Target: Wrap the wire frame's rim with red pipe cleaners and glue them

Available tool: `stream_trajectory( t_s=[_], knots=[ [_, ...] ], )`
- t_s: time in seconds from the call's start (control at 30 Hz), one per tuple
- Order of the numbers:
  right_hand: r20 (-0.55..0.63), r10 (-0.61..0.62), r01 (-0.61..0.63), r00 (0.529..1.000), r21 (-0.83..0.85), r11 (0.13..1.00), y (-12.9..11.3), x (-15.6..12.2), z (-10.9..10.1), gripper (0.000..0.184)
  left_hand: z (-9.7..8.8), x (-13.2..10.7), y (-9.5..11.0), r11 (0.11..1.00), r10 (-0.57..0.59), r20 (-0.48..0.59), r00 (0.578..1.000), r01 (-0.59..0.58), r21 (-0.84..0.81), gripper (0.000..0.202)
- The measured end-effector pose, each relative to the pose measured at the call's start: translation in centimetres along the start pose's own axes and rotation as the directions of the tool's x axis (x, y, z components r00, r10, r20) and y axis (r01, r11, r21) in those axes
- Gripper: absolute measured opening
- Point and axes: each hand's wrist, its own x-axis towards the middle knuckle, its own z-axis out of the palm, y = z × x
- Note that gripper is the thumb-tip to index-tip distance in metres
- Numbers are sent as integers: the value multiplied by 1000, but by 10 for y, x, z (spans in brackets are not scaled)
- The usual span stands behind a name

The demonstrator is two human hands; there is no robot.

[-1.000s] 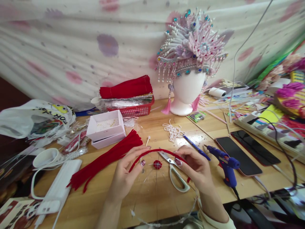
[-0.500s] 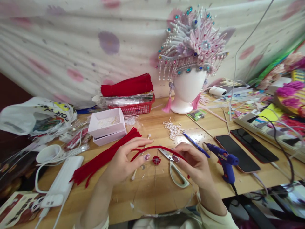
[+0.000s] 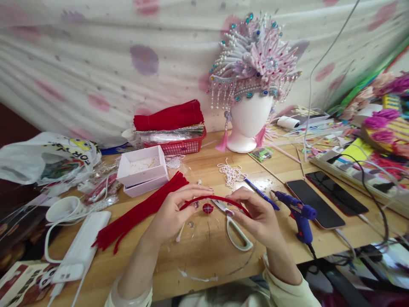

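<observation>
A red pipe cleaner is bowed in an arch between my two hands. My left hand pinches its left end, and my right hand grips the other. Just beneath the arch is a small round red piece with thin wires running from it towards me. White-handled scissors lie on the table by my right hand, their blades partly behind my fingers. Left of my left hand lies a bundle of red pipe cleaners. A string of white beads rests beyond the hands.
A blue glue gun stands at right beside two phones. A foam head wears a beaded headdress. White boxes, a red basket, a power strip and a paper cup occupy the left side.
The pipe cleaner has been drawn into a smoother, flatter arch, and its loose left end no longer shows. My left hand has shifted slightly right. The view has moved a little.
</observation>
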Motion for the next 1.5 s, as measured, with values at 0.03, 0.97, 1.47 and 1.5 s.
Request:
stream_trajectory(
  t_s=[0.03, 0.97, 1.47, 1.5],
  knots=[
    [-2, -5, 5, 1000, -12, 1000, 0, 0, 0, 17, 0, 0, 0, 1000, -2, -4, 1000, 2, -1, 35],
    [-163, -44, 50, 986, 30, 998, 5, 4, -6, 24, -2, 7, -33, 835, -379, -244, 893, 216, -507, 60],
    [-272, 123, -149, 954, -79, 986, -8, -36, 15, 37, 31, 14, -35, 557, -643, -571, 510, -200, -806, 58],
    [-265, 120, -146, 957, -79, 986, -10, -38, 23, 42, 38, 14, -35, 555, -635, -592, 496, -240, -797, 60]
  ],
)
